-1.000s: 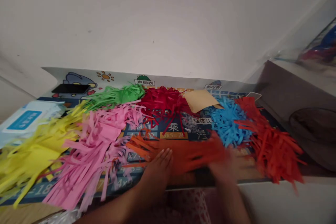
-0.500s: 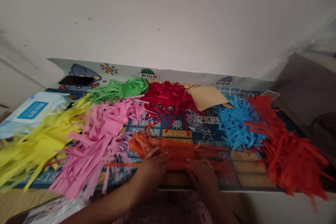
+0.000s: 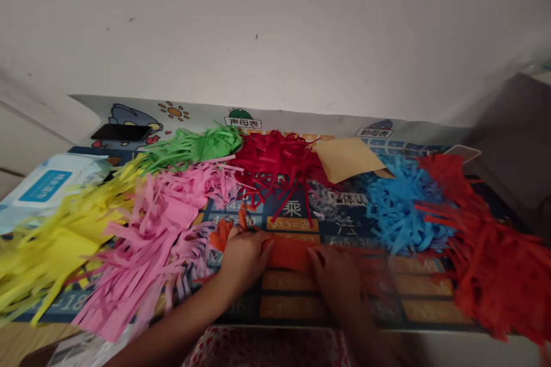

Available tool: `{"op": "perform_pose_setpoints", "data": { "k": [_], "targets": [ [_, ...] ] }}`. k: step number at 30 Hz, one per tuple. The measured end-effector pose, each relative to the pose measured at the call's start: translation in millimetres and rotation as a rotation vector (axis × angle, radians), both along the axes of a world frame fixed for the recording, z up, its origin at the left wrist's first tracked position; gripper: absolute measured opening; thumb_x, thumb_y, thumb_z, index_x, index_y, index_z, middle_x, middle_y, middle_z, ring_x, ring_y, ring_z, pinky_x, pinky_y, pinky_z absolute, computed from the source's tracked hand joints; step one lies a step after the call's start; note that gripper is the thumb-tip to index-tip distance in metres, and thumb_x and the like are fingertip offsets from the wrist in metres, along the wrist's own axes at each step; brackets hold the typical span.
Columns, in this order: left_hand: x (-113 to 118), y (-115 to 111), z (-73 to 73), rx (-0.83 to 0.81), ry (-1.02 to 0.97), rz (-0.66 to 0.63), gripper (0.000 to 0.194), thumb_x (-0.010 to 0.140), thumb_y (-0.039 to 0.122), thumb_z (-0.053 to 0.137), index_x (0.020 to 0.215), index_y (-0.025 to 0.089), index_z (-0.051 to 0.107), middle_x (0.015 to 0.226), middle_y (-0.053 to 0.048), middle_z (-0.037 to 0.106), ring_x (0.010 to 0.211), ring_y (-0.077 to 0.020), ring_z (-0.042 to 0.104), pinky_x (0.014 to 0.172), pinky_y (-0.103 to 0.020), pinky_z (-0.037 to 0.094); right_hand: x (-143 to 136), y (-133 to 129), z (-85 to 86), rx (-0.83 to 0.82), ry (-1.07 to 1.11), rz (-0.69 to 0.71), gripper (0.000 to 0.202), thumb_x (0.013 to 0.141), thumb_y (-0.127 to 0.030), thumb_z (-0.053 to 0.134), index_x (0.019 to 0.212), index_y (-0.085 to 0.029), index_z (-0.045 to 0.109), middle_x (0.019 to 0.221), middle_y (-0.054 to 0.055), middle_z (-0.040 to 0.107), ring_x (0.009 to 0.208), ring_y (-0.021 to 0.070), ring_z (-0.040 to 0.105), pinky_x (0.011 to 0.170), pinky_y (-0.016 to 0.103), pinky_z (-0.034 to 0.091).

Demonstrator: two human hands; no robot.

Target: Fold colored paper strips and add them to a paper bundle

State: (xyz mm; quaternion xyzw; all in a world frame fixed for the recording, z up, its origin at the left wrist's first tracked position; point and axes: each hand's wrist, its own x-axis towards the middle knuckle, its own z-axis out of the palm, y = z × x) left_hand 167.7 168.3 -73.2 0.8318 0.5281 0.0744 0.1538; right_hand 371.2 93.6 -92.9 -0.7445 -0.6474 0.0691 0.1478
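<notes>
A piece of orange fringed paper (image 3: pixel 289 254) is stretched between my two hands over the printed mat, its cut strips trailing out at both sides. My left hand (image 3: pixel 244 255) has its fingers closed on the paper's left end, with orange strips bunched just beyond the knuckles. My right hand (image 3: pixel 336 272) pinches the right end; strips beyond it are blurred by motion. Left of my left hand lies a pile of pink fringed paper (image 3: pixel 172 212). Dark red fringed paper (image 3: pixel 275 155) lies ahead of both hands.
The mat (image 3: pixel 293 307) carries printed sums. Yellow (image 3: pixel 73 241), green (image 3: pixel 202 146), blue (image 3: pixel 404 203) and red (image 3: pixel 499 264) fringed paper surround the hands. A tan sheet (image 3: pixel 348 157), a wet-wipes pack (image 3: pixel 51 183) and a black phone (image 3: pixel 120 132) lie farther back, near the wall (image 3: pixel 275 40).
The orange paper has narrowed between my hands, and my fingers have closed around its ends. My left hand has shifted slightly up and left. The view has shifted slightly.
</notes>
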Motion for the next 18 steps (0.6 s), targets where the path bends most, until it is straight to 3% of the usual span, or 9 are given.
{"op": "perform_pose_setpoints", "data": {
  "k": [10, 18],
  "targets": [
    [0, 3, -5.3, 0.023, 0.072, 0.003, 0.02, 0.089, 0.028, 0.053, 0.079, 0.019, 0.068, 0.066, -0.005, 0.071, 0.065, -0.0222, 0.067, 0.078, -0.038, 0.038, 3, 11, 1.6, -0.068, -0.006, 0.002, 0.022, 0.093, -0.034, 0.055, 0.083, -0.023, 0.071, 0.079, 0.003, 0.074, 0.071, 0.0195, 0.066, 0.068, 0.029, 0.038],
    [3, 3, -6.3, 0.082, 0.066, -0.003, 0.017, 0.087, 0.027, 0.055, 0.076, 0.019, 0.065, 0.062, -0.003, 0.068, 0.062, -0.0208, 0.063, 0.074, -0.037, 0.04, 2, 12, -8.4, 0.007, -0.016, 0.013, 0.027, 0.095, -0.037, 0.051, 0.083, -0.023, 0.07, 0.078, 0.005, 0.074, 0.068, 0.0221, 0.065, 0.067, 0.032, 0.039]
  ]
}}
